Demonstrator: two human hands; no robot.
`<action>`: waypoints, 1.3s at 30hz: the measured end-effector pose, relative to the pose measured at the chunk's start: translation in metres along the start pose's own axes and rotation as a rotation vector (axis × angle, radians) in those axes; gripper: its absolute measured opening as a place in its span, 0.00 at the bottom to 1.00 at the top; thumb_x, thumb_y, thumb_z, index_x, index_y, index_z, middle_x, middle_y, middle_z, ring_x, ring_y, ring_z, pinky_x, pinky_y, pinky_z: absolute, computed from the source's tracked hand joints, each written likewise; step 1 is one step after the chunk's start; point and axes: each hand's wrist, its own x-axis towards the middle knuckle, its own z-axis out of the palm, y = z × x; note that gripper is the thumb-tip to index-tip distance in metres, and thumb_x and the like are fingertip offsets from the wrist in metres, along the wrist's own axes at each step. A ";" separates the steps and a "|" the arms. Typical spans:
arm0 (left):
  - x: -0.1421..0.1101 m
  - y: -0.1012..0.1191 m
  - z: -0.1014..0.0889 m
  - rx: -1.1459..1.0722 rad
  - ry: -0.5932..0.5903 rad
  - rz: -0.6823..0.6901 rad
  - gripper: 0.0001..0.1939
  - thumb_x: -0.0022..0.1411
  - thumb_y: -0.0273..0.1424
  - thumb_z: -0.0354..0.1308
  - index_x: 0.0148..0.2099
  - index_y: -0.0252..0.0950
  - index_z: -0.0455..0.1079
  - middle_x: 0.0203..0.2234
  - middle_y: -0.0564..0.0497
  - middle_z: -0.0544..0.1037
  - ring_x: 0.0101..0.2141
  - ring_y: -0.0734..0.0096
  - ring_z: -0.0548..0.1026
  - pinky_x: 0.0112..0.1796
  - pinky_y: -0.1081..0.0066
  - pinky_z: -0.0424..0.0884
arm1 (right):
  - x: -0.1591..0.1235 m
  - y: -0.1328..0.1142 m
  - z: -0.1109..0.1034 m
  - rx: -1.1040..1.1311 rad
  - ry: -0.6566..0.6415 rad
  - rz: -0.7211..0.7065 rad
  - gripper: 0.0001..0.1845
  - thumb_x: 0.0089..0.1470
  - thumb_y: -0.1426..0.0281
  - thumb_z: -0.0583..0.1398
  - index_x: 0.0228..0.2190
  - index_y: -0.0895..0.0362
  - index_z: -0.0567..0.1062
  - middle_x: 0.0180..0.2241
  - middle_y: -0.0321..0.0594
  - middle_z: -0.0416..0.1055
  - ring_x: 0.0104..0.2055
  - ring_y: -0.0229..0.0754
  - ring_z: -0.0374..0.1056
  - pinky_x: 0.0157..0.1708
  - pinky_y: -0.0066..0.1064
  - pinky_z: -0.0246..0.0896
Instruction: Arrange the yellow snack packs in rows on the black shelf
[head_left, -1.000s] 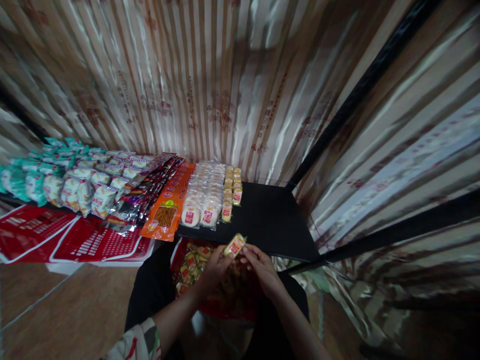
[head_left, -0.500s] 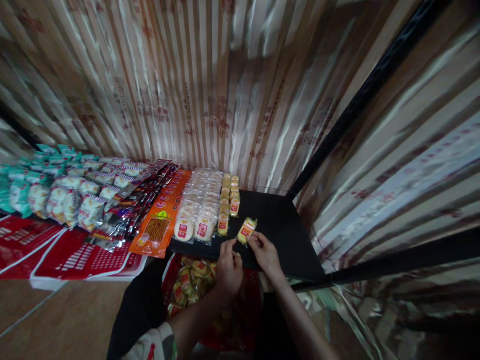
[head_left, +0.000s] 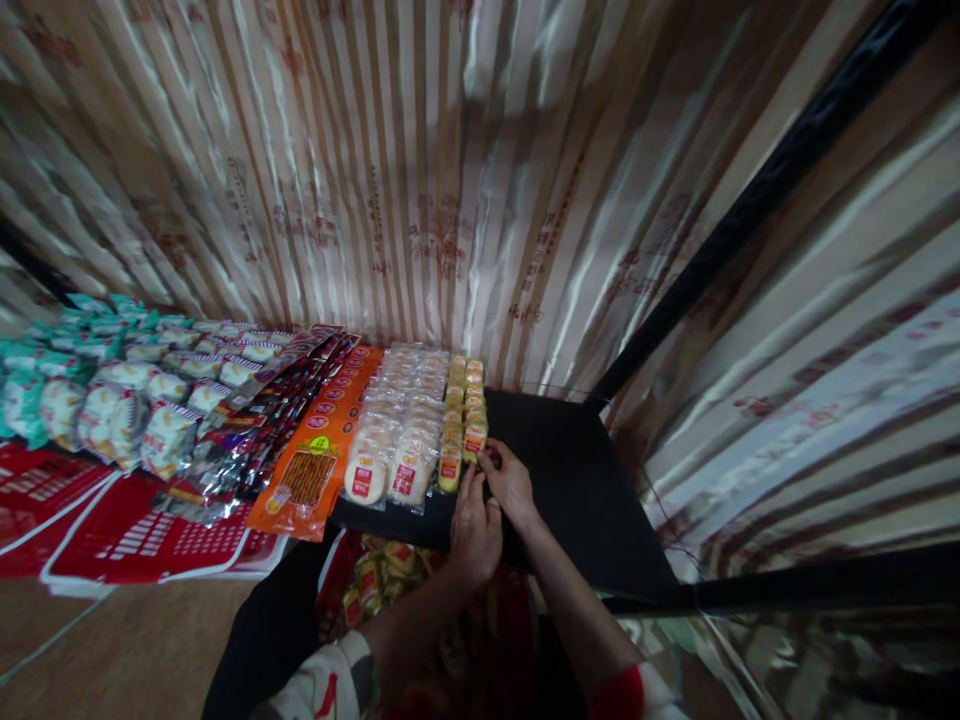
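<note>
A small yellow snack packet [head_left: 475, 442] with a red label sits at the front of the right-hand column of yellow packets. Its lower right edge is pinched between the fingertips of my right hand [head_left: 510, 485]. My left hand [head_left: 475, 532] is closed, its fingertips together at the packet's near edge; the exact contact is partly hidden. Just left, another yellow packet [head_left: 449, 468] fronts the neighbouring column. Beyond that lie rows of clear-wrapped round white crackers [head_left: 411, 470] with red labels.
The black shelf [head_left: 592, 490] extends right to a dark post [head_left: 720, 230]. Leftward are orange stick-snack bags [head_left: 311, 470], dark packets, white packets [head_left: 169, 440] and teal packets [head_left: 24, 405]. Below my hands is a red container with more yellow packets [head_left: 371, 580]. Striped sheeting [head_left: 420, 180] hangs behind.
My two hands have moved up and left with the yellow packet, from the bare shelf to the front of the right-hand yellow column. The view has shifted slightly.
</note>
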 end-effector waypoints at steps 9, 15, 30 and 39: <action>0.006 -0.006 0.002 -0.130 -0.017 0.003 0.32 0.59 0.23 0.42 0.66 0.27 0.44 0.64 0.45 0.51 0.62 0.70 0.52 0.62 0.69 0.48 | -0.001 -0.001 0.006 -0.029 0.075 -0.089 0.25 0.50 0.63 0.54 0.49 0.56 0.70 0.39 0.43 0.71 0.33 0.40 0.70 0.37 0.34 0.66; 0.009 -0.005 0.001 -0.145 -0.058 0.025 0.32 0.58 0.22 0.42 0.65 0.25 0.47 0.64 0.43 0.52 0.63 0.69 0.50 0.62 0.69 0.46 | 0.002 0.001 0.008 -0.017 0.027 -0.066 0.26 0.50 0.61 0.54 0.51 0.54 0.68 0.37 0.40 0.73 0.35 0.41 0.70 0.39 0.35 0.66; -0.082 -0.066 -0.027 -0.102 0.075 0.099 0.15 0.62 0.28 0.41 0.40 0.36 0.69 0.36 0.47 0.75 0.40 0.67 0.72 0.44 0.67 0.67 | -0.075 -0.025 0.007 0.106 0.190 -0.092 0.25 0.52 0.58 0.52 0.46 0.61 0.70 0.41 0.51 0.73 0.38 0.43 0.69 0.37 0.34 0.66; -0.082 -0.149 -0.081 0.293 0.170 -0.363 0.14 0.57 0.26 0.49 0.45 0.31 0.68 0.46 0.40 0.71 0.50 0.57 0.66 0.52 0.62 0.59 | -0.169 -0.007 0.072 0.070 -0.312 -0.075 0.15 0.54 0.63 0.51 0.37 0.53 0.75 0.34 0.40 0.77 0.36 0.44 0.72 0.40 0.37 0.67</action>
